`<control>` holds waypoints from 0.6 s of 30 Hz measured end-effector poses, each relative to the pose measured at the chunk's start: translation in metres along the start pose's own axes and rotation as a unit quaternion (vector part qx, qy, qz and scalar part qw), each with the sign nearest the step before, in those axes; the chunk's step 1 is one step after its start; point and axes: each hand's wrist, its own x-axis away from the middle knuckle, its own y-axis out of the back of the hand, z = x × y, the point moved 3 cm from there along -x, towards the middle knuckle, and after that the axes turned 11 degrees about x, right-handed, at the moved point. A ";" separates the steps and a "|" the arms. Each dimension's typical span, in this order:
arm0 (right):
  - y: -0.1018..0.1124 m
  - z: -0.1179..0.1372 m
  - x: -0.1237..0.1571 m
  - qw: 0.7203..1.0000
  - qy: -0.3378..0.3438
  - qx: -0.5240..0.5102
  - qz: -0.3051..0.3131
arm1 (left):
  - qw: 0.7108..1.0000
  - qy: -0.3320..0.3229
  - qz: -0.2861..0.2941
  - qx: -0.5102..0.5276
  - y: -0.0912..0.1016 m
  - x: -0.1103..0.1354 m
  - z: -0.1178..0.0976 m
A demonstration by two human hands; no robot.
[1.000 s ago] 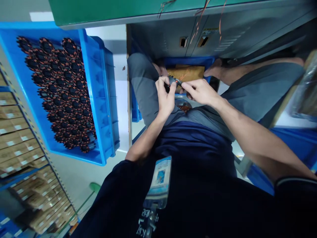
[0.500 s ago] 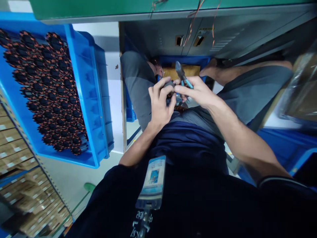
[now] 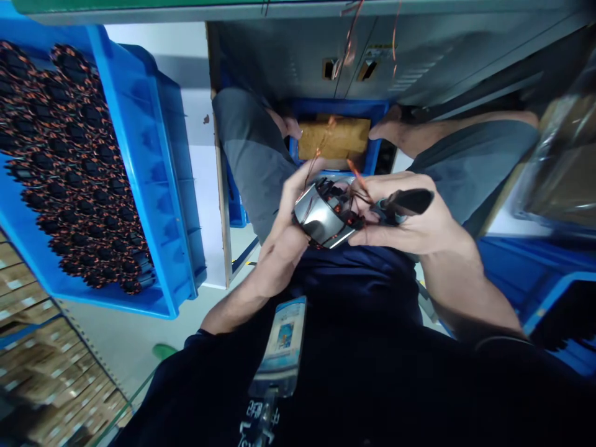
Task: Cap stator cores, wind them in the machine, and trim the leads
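— Blue crate [image 3: 153, 186] on my far left, well away from the stator: what does it show?

— Rows of dark wound coils [image 3: 69, 167] ringed in copper fill it nearly to the near wall. Judging by that, a good many pieces look finished and laid away. Nearer in, my left hand [image 3: 291, 214] is wrapped around the stator [image 3: 326, 217], fingers curled over its far side and my palm under it, so the piece is firmly grasped, held up in front of my lap.

— And the stator itself?

— Shiny steel outside, dark slots with copper windings on the face turned up. Loose copper leads [image 3: 354, 180] stick out above it and toward the right, uncut as far as I can see, so I'd say the trimming on this one is not done.

— To the right of the stator?

— My right hand [image 3: 410, 217] touches its edge with the fingertips, and a dark-handled cutter [image 3: 405, 202] is clenched in my palm, its handle poking out to the right. Whether its blades are on a wire I cannot tell; my fingers hide them.

— Beyond the stator?

— A blue bin holding a brown board [image 3: 335, 138] sits on the floor between my knees.
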 end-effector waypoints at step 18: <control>-0.041 0.015 0.016 0.941 -0.198 0.007 -0.276 | 0.996 -0.033 -0.064 -0.053 -0.023 -0.002 -0.004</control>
